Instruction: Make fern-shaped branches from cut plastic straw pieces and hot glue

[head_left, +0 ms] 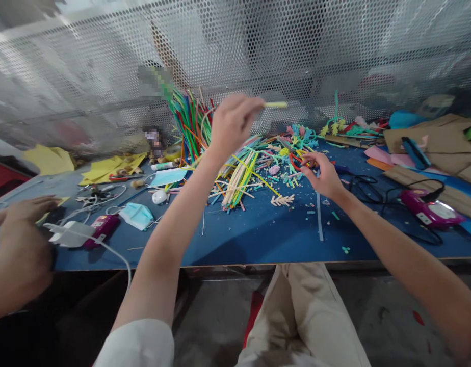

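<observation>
My left hand [235,120] is raised above the craft pile, its fingers closed on a short pale-yellow stick-like piece [276,105] that points right. Lower and to the right, my right hand [322,174] has its fingers curled on the red-orange handles of scissors [294,161], whose blades reach up-left into the pile. Below my left hand lies a bundle of cream, yellow and green pipe cleaners [239,181]. A cream leaf-shaped piece [282,200] rests on the blue table between my hands.
Upright pipe cleaners [187,125] stand by a perforated metal screen [220,46]. Face masks [137,216], a white charger [72,233] and a purple device [430,209] with cables lie around. Brown cardboard [438,137] is at right. Another person's hand [27,214] rests at left.
</observation>
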The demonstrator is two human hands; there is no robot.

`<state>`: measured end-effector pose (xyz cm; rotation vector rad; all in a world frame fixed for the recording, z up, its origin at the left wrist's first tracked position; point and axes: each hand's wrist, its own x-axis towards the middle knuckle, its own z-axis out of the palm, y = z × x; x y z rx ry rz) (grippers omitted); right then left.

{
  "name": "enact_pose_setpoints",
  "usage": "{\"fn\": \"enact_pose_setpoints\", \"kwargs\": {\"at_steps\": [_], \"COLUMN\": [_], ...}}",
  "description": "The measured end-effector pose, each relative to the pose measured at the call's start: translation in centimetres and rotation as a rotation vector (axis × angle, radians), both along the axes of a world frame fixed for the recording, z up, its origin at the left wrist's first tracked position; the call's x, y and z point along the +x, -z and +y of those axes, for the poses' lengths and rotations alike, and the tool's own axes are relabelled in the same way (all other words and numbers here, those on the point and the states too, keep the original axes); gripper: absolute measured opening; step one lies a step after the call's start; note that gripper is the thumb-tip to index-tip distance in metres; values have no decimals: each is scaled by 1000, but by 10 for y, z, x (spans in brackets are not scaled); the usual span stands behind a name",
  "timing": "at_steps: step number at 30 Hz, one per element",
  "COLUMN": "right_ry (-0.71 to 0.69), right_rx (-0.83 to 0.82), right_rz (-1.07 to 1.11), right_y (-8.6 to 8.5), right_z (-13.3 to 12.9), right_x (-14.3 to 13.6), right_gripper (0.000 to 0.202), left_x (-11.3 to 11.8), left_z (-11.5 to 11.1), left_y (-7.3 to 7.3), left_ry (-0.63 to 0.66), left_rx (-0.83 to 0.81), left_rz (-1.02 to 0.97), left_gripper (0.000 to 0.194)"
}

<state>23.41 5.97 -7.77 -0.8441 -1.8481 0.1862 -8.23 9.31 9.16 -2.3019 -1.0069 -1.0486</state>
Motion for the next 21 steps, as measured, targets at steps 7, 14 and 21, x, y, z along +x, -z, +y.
{"fn": "enact_pose_setpoints", "kwargs": {"at_steps": [7, 14, 21], "right_ry": [-45, -22, -119], "right_rx": [10, -61, -361], "right_rz": [-31, -70, -147], "right_y": [-7, -2, -5], "right_z": [-11, 1, -5], "right_x": [-8, -9, -9], "right_gripper": [51, 33, 43], "left_x": [54, 54, 58], "left_z": [-41, -27, -28], "left_y": [70, 86, 90], "left_ry": [41, 95, 93], "left_rx": [-153, -147, -185], "left_rz": [370, 372, 371], "left_gripper": [33, 31, 29]}}
